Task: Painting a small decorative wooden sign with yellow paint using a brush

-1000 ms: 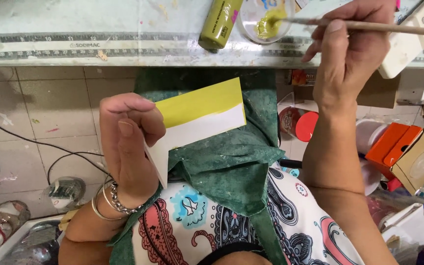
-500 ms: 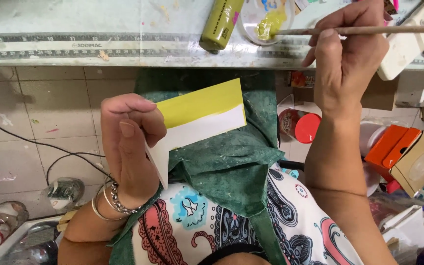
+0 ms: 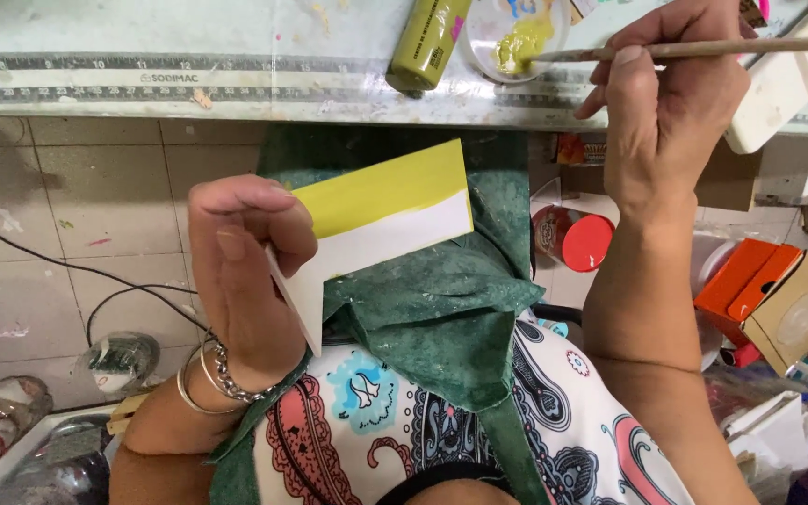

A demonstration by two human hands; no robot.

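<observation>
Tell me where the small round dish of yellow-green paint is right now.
In the head view, the small round dish of yellow-green paint sits at top centre on the worktable edge, between the olive-green paint bottle and the right hand dipping a thin wooden paintbrush.

A stiff matt card (image 3: 381,220), half coated in yellow paint, is seen. The brush (image 3: 703,49) handle is plain wood. The worktop (image 3: 189,56) is glossy and paint-stained; the apron (image 3: 441,309) is mottled green cloth.
</observation>
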